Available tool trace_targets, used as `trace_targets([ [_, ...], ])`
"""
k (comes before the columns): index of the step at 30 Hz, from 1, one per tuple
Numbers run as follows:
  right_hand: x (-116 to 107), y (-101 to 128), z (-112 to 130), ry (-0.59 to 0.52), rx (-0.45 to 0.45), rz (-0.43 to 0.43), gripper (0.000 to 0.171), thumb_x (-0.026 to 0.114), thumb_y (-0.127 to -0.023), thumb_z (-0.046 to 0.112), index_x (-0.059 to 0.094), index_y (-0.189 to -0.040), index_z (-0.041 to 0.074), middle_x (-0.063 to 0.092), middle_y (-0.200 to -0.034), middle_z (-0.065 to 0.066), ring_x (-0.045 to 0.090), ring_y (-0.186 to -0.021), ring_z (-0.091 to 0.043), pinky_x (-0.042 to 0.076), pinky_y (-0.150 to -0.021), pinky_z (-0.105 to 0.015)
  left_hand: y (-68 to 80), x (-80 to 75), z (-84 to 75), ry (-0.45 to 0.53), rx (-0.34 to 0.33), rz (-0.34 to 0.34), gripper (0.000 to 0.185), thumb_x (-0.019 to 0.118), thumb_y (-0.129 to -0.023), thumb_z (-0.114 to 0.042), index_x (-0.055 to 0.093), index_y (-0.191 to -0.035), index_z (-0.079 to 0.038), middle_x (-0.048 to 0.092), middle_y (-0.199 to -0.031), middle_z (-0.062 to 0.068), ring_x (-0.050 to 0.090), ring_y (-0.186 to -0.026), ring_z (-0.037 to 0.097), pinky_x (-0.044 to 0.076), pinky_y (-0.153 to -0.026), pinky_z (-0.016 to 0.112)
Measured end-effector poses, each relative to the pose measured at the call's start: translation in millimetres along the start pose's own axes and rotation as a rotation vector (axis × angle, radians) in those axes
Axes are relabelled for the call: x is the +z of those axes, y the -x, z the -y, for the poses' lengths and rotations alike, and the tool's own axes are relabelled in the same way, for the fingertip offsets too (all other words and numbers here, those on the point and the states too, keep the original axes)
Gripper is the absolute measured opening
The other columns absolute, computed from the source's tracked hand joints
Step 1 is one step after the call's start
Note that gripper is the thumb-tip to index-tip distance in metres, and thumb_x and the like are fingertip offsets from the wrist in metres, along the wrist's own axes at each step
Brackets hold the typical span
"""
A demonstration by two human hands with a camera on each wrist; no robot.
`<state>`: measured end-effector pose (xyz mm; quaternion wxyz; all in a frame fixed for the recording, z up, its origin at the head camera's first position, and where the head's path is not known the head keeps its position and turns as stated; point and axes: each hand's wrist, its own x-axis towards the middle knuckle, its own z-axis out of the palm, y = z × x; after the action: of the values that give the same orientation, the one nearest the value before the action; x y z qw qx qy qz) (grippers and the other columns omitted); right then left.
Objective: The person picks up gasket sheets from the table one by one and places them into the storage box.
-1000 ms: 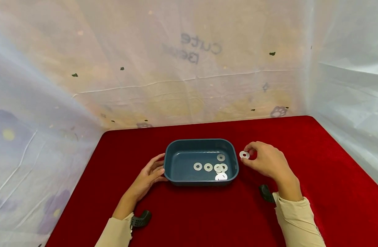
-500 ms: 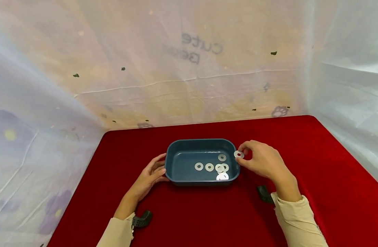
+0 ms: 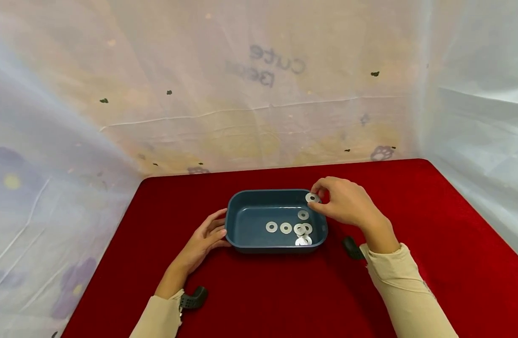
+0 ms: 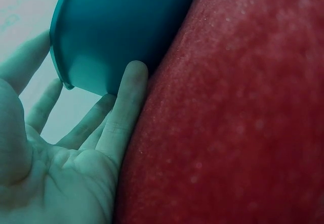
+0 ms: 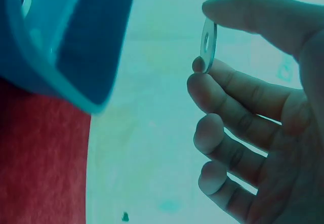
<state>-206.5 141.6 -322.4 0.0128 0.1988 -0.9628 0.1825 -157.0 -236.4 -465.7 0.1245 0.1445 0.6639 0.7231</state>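
A metal washer point(image 3: 312, 198) is pinched between the thumb and fingertips of my right hand point(image 3: 347, 202), over the far right corner of a blue rectangular tray point(image 3: 250, 248). In the right wrist view the washer point(image 5: 208, 44) is seen nearly edge-on, with the other fingers loosely bent below. Several more washers lie on the tray floor towards its right side, among them a single washer point(image 3: 272, 227) near the middle and a few overlapping near the front wall. My left hand point(image 3: 205, 239) rests against the tray's left end, its fairly straight fingers touching the outer wall point(image 4: 101, 47).
The tray stands on a red cloth-covered table point(image 3: 259, 295). Pale printed curtains point(image 3: 242, 131) rise behind the table and along both sides. Dark wrist-camera mounts point(image 3: 194, 298) stick out from both cuffs.
My right hand has carried the washer left and away from me, from beside the tray to above its far right corner. The left hand and the tray stay put.
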Motion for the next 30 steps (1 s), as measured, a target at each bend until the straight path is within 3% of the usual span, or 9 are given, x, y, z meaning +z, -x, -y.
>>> trace_targets([
  [8,15.5,-18.8,7.3,0.022,-0.058,0.082,0.03,0.074,-0.085,0.04,0.072,-0.104,0.017,0.07,-0.094,-0.001,0.058,-0.08,-0.015,0.053,-0.07,-0.033,-2.4,3.2,-1.5,0.003,0.003,0.004,0.058,0.049,-0.105,-0.011,0.025,-0.157,-0.018,0.034,-0.155,0.024,0.057,-0.126,0.018,0.057,-0.091,0.035],
  [18,31.9,-39.3,7.4,0.058,-0.016,0.245,0.032,0.073,-0.087,0.04,0.07,-0.11,0.017,0.068,-0.098,0.0,0.058,-0.083,-0.017,0.053,-0.073,-0.035,-1.3,5.2,-1.4,0.011,-0.005,0.0,0.059,0.051,-0.104,-0.012,0.025,-0.157,-0.019,0.035,-0.154,0.024,0.056,-0.127,0.022,0.057,-0.091,0.037],
  [30,34.4,-44.0,8.4,0.079,-0.029,0.234,0.039,0.07,-0.089,0.04,0.069,-0.12,0.016,0.07,-0.106,-0.005,0.061,-0.091,-0.02,0.056,-0.084,-0.043,-3.0,3.7,-1.1,0.011,-0.005,0.004,0.06,0.05,-0.105,-0.012,0.024,-0.158,-0.018,0.033,-0.154,0.025,0.057,-0.126,0.022,0.057,-0.091,0.036],
])
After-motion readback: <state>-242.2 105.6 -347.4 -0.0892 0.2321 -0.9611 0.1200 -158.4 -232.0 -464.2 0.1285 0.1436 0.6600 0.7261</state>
